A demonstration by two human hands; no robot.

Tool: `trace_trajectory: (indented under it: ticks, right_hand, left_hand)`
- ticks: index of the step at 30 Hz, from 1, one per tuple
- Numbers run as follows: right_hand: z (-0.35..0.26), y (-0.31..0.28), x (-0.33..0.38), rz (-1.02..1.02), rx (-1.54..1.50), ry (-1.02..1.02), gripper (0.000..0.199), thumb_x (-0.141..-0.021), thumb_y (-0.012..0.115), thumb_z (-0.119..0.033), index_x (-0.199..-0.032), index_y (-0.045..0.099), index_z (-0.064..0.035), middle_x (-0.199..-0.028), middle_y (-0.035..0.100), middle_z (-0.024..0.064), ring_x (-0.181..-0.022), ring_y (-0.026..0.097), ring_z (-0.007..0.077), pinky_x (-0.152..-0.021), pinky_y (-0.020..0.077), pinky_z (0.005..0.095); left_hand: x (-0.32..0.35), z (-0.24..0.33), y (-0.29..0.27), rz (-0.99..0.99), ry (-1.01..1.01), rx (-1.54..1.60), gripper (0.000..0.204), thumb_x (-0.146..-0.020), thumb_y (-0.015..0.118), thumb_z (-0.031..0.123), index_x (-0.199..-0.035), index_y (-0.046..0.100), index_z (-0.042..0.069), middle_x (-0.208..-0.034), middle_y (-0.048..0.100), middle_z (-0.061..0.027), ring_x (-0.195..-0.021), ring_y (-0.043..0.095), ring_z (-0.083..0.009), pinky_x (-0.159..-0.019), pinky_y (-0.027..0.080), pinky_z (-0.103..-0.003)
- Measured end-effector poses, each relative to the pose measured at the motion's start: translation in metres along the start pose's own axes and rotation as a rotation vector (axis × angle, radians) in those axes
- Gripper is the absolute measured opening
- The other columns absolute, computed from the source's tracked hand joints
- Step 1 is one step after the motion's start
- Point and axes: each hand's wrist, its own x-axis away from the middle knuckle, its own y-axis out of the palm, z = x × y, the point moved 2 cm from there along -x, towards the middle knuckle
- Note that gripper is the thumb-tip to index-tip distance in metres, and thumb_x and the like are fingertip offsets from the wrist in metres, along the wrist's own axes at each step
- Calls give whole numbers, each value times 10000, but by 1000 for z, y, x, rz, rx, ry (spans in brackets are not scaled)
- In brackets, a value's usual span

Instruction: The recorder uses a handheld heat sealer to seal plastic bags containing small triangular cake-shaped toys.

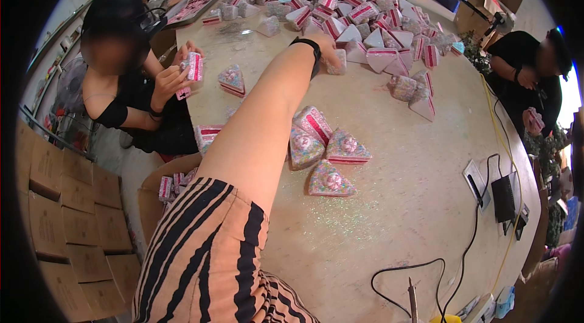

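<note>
My left arm, in a striped sleeve with a dark band at the wrist, stretches across the table. At the near edge of a big heap, my left hand (326, 50) has its fingers against a glittery toy cake slice (338, 62) and appears to grip it; part of the fingers is hidden. Below the forearm's right side sit several toy cake slices, triangular with pink stripes: one lies with its striped side up (314, 122), another (348, 146) has a pink rosette, and the nearest (331, 180) is also topped with a rosette. My right hand does not show.
The heap of cake slices (365, 13) covers the table's far end. Glitter (334, 216) is scattered nearby. Black cables (471, 244) and a black adapter (504, 198) lie at the right; a pointed rod (413, 302) stands near the front. People work at left (121, 67) and right (523, 73).
</note>
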Motion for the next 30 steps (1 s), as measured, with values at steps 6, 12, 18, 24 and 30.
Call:
trace_trajectory:
  ticks: [6, 12, 18, 24, 30]
  right_hand:
    - [11, 0, 17, 45, -537, 248, 282, -902, 502, -289, -973, 425, -27, -745, 500, 126, -483, 436, 164, -431, 389, 250]
    - [-2, 7, 13, 133, -684, 203, 228, -826, 589, -181, -932, 526, 10, -630, 462, 76, -475, 404, 152, -441, 338, 257]
    - [-9, -3, 4, 163, -654, 208, 203, -817, 602, -189, -750, 500, -27, -533, 404, 25, -455, 356, 132, -426, 292, 251]
    - [4, -9, 1, 209, -644, 217, 312, -831, 586, -235, -616, 446, -58, -515, 399, 25, -449, 366, 142, -420, 296, 256]
    - [4, -6, -4, 294, -672, 277, 383, -833, 593, -281, -565, 440, -55, -501, 405, 32, -443, 379, 152, -414, 308, 259]
  left_hand:
    - [37, 30, 12, -148, 124, 122, 549, -541, 803, 419, -909, 684, 30, -726, 660, -39, -607, 597, -154, -514, 441, -293]
    - [62, 69, 17, -102, 298, 191, 445, -583, 779, 458, -717, 692, 42, -664, 663, -63, -540, 602, -154, -489, 450, -298]
    - [119, 153, 6, 176, 736, 159, 478, -545, 772, 470, -695, 677, 27, -659, 629, -112, -590, 597, -235, -564, 468, -339]
    - [237, 227, 25, 242, 1089, 367, 489, -493, 804, 431, -762, 694, 37, -1054, 547, -183, -844, 570, -303, -729, 476, -353]
    - [331, 238, 95, 38, 1098, 291, 419, -493, 795, 372, -725, 689, 40, -1046, 537, -183, -884, 554, -308, -739, 481, -373]
